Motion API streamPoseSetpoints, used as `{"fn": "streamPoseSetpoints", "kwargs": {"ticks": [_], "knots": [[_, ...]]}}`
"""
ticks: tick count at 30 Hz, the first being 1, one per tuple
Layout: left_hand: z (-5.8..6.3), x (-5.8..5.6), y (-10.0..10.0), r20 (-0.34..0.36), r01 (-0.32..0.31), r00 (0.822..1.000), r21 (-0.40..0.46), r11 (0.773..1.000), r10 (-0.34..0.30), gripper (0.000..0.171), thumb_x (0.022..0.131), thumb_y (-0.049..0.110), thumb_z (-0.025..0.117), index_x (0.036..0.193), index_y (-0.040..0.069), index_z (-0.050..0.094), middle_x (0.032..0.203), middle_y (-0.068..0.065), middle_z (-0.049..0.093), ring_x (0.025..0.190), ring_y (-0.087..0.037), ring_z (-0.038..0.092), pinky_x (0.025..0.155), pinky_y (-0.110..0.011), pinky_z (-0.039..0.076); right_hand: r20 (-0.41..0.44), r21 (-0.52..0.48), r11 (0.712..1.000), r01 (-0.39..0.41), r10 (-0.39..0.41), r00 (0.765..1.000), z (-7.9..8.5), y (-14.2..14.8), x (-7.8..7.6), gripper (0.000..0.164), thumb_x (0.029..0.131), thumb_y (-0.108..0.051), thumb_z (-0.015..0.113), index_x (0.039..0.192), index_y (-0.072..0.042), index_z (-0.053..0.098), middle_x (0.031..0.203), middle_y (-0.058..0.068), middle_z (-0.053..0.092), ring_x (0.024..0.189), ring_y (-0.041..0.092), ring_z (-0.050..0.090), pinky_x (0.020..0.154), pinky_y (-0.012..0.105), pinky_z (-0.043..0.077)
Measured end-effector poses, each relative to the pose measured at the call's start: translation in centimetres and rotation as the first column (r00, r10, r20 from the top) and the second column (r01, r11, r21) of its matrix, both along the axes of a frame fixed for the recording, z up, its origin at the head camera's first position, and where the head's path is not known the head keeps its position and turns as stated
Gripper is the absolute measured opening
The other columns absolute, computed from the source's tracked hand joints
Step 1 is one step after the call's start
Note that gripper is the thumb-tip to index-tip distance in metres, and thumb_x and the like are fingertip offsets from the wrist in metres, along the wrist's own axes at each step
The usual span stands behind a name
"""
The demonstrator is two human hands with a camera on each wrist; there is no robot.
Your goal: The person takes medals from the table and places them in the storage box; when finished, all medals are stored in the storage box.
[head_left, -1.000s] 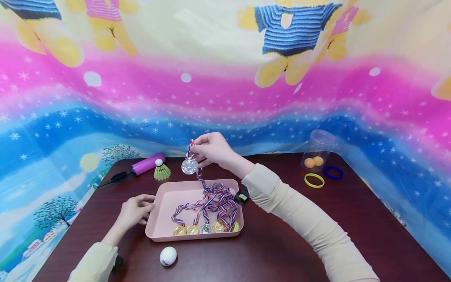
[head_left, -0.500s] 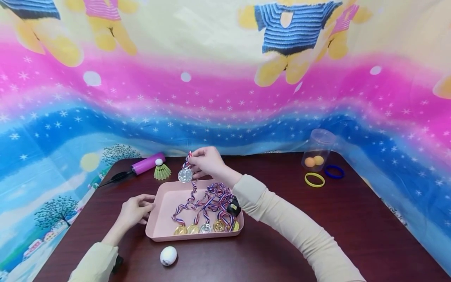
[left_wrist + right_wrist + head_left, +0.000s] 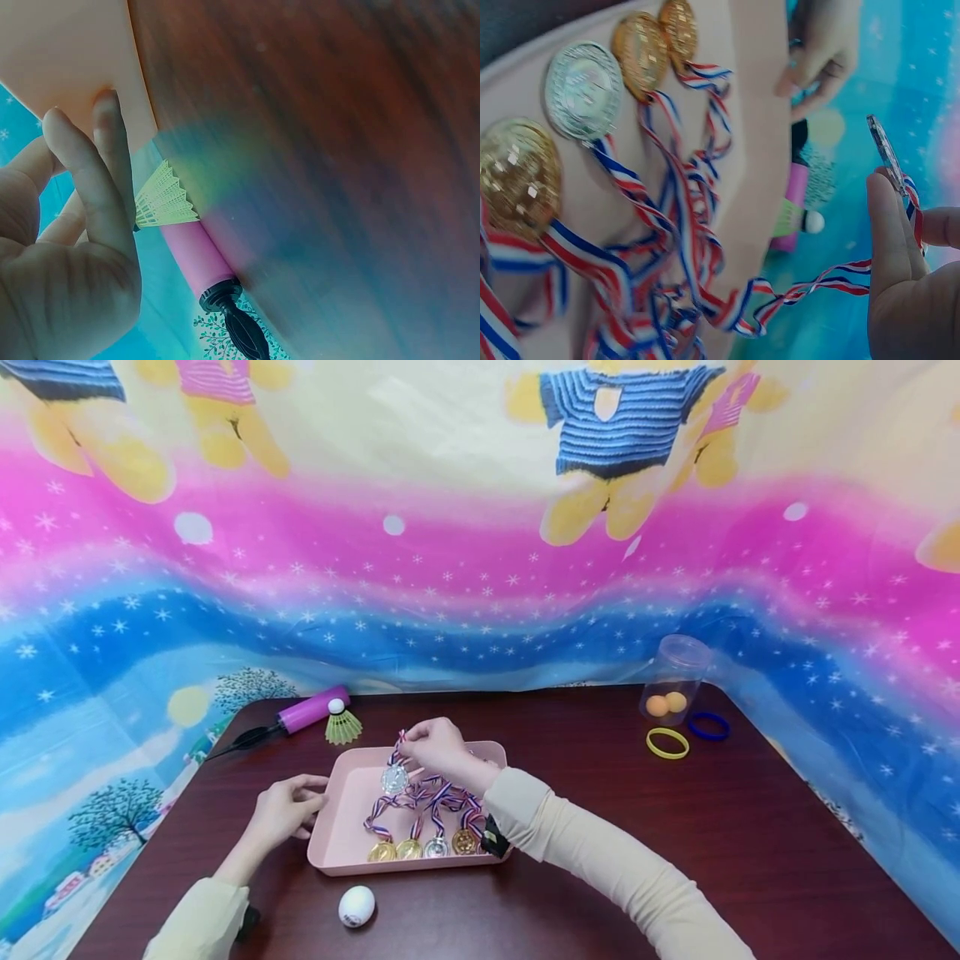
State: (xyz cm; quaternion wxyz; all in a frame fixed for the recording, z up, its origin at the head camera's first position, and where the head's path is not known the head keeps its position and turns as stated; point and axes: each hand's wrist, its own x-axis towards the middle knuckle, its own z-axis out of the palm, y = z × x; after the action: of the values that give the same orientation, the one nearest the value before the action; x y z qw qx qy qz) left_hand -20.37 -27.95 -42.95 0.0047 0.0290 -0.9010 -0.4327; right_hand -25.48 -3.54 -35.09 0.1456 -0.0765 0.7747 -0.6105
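My right hand [image 3: 441, 750] pinches the striped ribbon of a silver medal [image 3: 394, 779] just above the disc, over the pink tray [image 3: 339, 827]. In the right wrist view that medal [image 3: 886, 154] shows edge-on beside the fingertips, its twisted ribbon trailing down into the tray. Several gold medals and another silver medal [image 3: 437, 847] lie in a row along the tray's near side, their red, white and blue ribbons [image 3: 682, 217] tangled behind them. My left hand [image 3: 281, 810] rests its fingertips against the tray's left wall, fingers fairly straight in the left wrist view.
A white ball [image 3: 356, 907] sits in front of the tray. Behind its left corner are a yellow-green shuttlecock [image 3: 342, 727] and a purple hand pump [image 3: 311, 710]. At the back right stands a clear jar [image 3: 678, 672] with orange balls, beside yellow [image 3: 667, 743] and blue [image 3: 708, 726] rings.
My right hand has come down and slightly left with the silver medal, from above the tray's back edge to low over the tray. The left hand stays at the tray's side.
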Motion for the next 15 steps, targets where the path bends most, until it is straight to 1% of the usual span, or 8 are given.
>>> {"fn": "streamPoseSetpoints", "kwargs": {"ticks": [3,4,7,10,11,13,15], "knots": [[0.0,0.1,0.0,0.005,-0.001,1.000,0.002,1.000,0.001,0.036,0.091,0.010,0.061,0.124,-0.005,0.057,0.091,-0.018,0.071,0.061,-0.016,0.066,0.048,-0.031,0.056,-0.002,0.017,1.000,-0.019,0.019,1.000,-1.1,-0.3,0.3,0.009,0.087,-0.003,0.064,0.092,0.005,0.067,0.079,0.013,0.070,0.064,0.021,0.070,0.065,0.043,0.059],[0.0,0.1,0.0,0.007,-0.002,1.000,0.004,1.000,0.002,0.036,0.091,0.010,0.061,0.124,-0.005,0.057,0.091,-0.018,0.071,0.061,-0.016,0.066,0.048,-0.031,0.056,-0.002,0.025,0.999,-0.023,0.023,1.000,-1.4,-0.5,0.5,0.009,0.087,-0.003,0.064,0.092,0.004,0.067,0.079,0.012,0.070,0.064,0.020,0.070,0.065,0.043,0.059],[0.0,0.1,0.1,0.011,-0.002,1.000,0.007,1.000,0.002,0.036,0.091,0.010,0.061,0.124,-0.005,0.057,0.091,-0.018,0.071,0.061,-0.016,0.066,0.049,-0.031,0.057,0.003,0.031,0.999,-0.031,0.030,1.000,-2.3,-0.9,0.8,0.008,0.086,-0.002,0.064,0.091,0.004,0.067,0.077,0.009,0.069,0.061,0.018,0.069,0.061,0.039,0.060],[0.2,0.1,0.1,0.013,-0.004,1.000,0.009,1.000,0.004,0.036,0.091,0.010,0.061,0.124,-0.005,0.056,0.091,-0.018,0.071,0.061,-0.015,0.066,0.049,-0.031,0.056,0.004,0.023,0.999,-0.026,0.026,1.000,-3.2,-1.4,1.2,0.007,0.086,-0.002,0.064,0.089,0.003,0.067,0.075,0.008,0.068,0.062,0.022,0.070,0.059,0.036,0.060],[0.2,0.1,0.1,0.013,-0.004,1.000,0.008,1.000,0.004,0.037,0.091,0.010,0.061,0.124,-0.005,0.056,0.092,-0.018,0.071,0.061,-0.015,0.066,0.049,-0.031,0.056,-0.014,0.037,0.999,-0.024,0.025,1.000,-3.5,-1.5,1.4,0.006,0.085,-0.003,0.065,0.088,0.003,0.068,0.074,0.008,0.068,0.063,0.023,0.071,0.059,0.034,0.060],[0.3,0.2,0.1,0.015,-0.004,1.000,0.003,1.000,0.004,0.037,0.091,0.010,0.061,0.124,-0.005,0.056,0.092,-0.018,0.071,0.061,-0.015,0.065,0.049,-0.031,0.056,-0.074,0.090,0.996,-0.018,0.025,0.997,-4.0,-1.7,1.7,0.006,0.082,-0.004,0.067,0.084,0.001,0.069,0.074,0.006,0.069,0.066,0.017,0.069,0.062,0.028,0.059],[0.3,0.2,0.1,0.017,-0.004,1.000,-0.002,1.000,0.004,0.037,0.091,0.011,0.061,0.124,-0.005,0.056,0.092,-0.018,0.071,0.061,-0.015,0.065,0.049,-0.031,0.056,-0.138,0.160,0.987,-0.001,0.024,0.990,-4.6,-2.0,2.1,0.006,0.080,-0.007,0.070,0.080,-0.001,0.070,0.073,0.003,0.068,0.066,0.009,0.064,0.065,0.020,0.055]]}}
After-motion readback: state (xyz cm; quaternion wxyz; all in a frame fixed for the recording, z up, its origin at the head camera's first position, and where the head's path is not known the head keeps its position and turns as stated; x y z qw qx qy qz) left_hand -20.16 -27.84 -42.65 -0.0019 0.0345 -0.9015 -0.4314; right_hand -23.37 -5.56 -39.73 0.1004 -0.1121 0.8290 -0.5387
